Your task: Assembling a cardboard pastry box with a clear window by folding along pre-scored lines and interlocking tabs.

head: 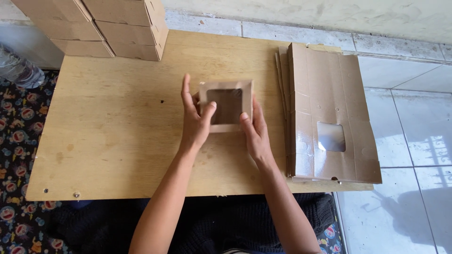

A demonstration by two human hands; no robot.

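Fingers (207, 109) of the left hand (194, 123) and the right hand (254, 134) pinch the two sides of a small brown box with a window (227, 104), held over the middle of the wooden table (117, 122), near flat cardboard sheets (329, 113) and stacked boxes (127, 28).

Landmark: wooden board (117, 122), laid low over white floor tiles (414, 141).
Far left corner of the board: finished brown boxes (108, 23), stacked.
Right edge of the board: flat cardboard blanks (329, 99), piled, overhanging.
Left of the board: clear plastic bottle (16, 70) and patterned mat (19, 136).
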